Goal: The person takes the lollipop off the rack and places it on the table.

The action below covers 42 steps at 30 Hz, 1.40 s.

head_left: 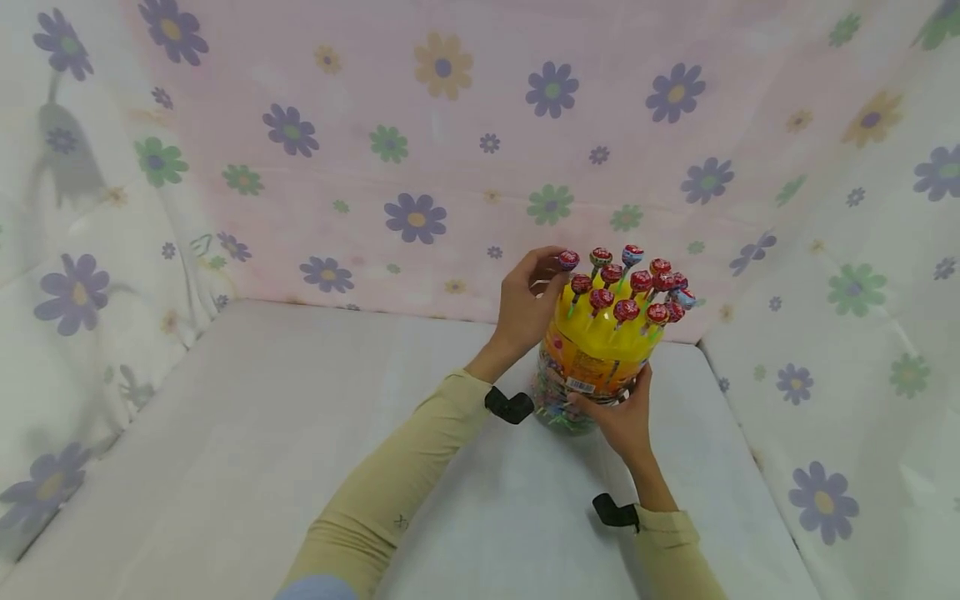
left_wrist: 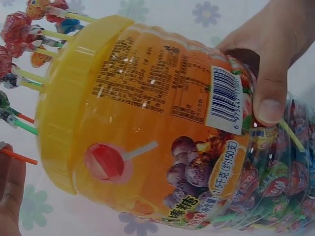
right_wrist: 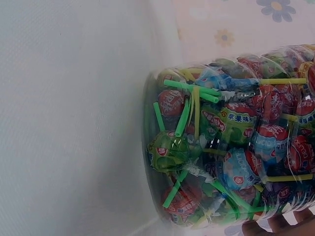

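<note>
A clear plastic candy jar (head_left: 592,367) with a yellow lid (left_wrist: 59,113) and an orange label (left_wrist: 133,147) stands on the white surface. Several wrapped lollipops stick up out of its lid. My left hand (head_left: 525,300) pinches one lollipop (head_left: 567,260) at the lid's left edge; in the left wrist view its orange stick (left_wrist: 19,156) shows beside the fingers. Lower down, my right hand (head_left: 626,417) grips the jar's side, its thumb lying below the barcode in the left wrist view. More lollipops (right_wrist: 236,123) fill the jar's lower part, seen through the plastic.
The white table surface (head_left: 247,433) spreads to the left of the jar. Flowered cloth walls (head_left: 337,167) rise behind it and on both sides, the right one near the jar. A black wrist camera mount (head_left: 510,406) sits at each sleeve.
</note>
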Tool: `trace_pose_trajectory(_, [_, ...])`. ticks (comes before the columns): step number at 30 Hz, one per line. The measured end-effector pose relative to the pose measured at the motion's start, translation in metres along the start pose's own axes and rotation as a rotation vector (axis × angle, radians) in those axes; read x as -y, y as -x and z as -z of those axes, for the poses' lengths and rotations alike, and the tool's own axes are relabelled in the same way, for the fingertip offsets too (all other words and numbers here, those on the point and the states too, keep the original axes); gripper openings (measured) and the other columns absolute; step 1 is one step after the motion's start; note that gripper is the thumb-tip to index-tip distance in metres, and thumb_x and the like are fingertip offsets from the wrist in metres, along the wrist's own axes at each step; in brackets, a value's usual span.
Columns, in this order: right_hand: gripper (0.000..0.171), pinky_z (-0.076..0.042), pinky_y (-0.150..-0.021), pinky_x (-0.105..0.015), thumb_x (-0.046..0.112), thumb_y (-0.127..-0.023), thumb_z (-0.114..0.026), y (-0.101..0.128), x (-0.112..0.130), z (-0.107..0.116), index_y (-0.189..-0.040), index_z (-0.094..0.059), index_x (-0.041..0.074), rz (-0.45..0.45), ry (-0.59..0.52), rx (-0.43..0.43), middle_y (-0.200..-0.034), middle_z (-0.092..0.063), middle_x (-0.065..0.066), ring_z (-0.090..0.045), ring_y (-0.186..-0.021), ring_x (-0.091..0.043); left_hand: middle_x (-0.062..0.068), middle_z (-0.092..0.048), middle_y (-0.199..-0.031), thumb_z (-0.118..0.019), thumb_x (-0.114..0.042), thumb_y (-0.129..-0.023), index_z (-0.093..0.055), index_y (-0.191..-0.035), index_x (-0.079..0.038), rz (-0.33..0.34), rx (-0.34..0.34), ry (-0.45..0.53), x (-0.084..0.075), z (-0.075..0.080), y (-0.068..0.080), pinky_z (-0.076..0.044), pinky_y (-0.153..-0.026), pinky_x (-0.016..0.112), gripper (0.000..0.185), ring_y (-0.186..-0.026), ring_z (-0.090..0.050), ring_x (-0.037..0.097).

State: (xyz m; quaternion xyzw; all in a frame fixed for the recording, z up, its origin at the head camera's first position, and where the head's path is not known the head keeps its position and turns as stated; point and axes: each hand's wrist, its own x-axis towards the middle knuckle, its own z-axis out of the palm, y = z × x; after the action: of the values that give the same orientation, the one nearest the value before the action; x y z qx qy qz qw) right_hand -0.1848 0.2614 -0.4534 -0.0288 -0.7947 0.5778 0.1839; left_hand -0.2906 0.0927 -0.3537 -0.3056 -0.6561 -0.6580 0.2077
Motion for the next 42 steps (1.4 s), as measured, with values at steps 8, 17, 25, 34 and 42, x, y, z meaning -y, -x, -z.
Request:
trace_pose_trajectory(8, [0.102,-0.027,-0.121,-0.061,0.004,-0.082,-0.083,-0.003,-0.010,-0.002,-0.157,-0.014,0.010,-0.005,-0.013,-0.002,-0.153,-0.033,-0.017,-0.034,-0.144,-0.036,0.021,-0.064,-0.118,-0.059,-0.002,-0.101,-0.056,-0.133,0.003,0.052,-0.043,0.074,0.006,0.010,0.008,-0.061,-0.087,0.030,0.032,-0.100,-0.067,0.035])
trace_pose_trajectory(17, [0.101,-0.031,-0.120,-0.059,0.013,-0.081,-0.088,-0.011,-0.041,-0.001,-0.156,-0.021,0.026,0.040,-0.021,-0.034,-0.151,-0.038,-0.003,-0.039,-0.140,-0.025,0.024,-0.064,-0.119,-0.059,0.000,-0.101,-0.057,-0.135,0.003,0.205,-0.015,0.079,0.030,0.026,0.026,-0.061,-0.086,0.032,0.034,-0.100,-0.068,0.041])
trace_pose_trajectory(25, [0.101,-0.031,-0.119,-0.062,0.017,-0.080,-0.089,-0.010,-0.042,0.000,-0.155,-0.022,0.026,0.033,-0.023,-0.021,-0.151,-0.038,-0.004,-0.038,-0.142,-0.028,0.026,-0.066,-0.116,-0.060,0.003,-0.099,-0.059,-0.132,0.006,0.302,0.011,0.037,0.063,0.041,0.050,-0.062,-0.081,0.029,0.033,-0.099,-0.069,0.042])
trace_pose_trajectory(34, [0.101,-0.030,-0.119,-0.063,0.010,-0.081,-0.086,-0.009,-0.031,0.004,-0.157,-0.020,0.019,-0.003,-0.005,-0.015,-0.153,-0.037,-0.010,-0.038,-0.142,-0.034,0.026,-0.068,-0.110,-0.063,0.004,-0.097,-0.062,-0.127,0.007,0.378,0.044,-0.032,0.101,0.054,0.082,-0.062,-0.073,0.024,0.030,-0.093,-0.071,0.041])
trace_pose_trajectory(42, [0.096,-0.031,-0.118,-0.063,0.007,-0.083,-0.084,0.000,-0.001,0.001,-0.155,-0.022,0.009,0.003,-0.008,0.000,-0.151,-0.039,-0.017,-0.040,-0.141,-0.037,0.023,-0.072,-0.104,-0.070,0.000,-0.093,-0.065,-0.121,0.005,0.571,0.004,-0.084,0.125,0.074,0.105,-0.063,-0.070,0.027,0.028,-0.086,-0.074,0.027])
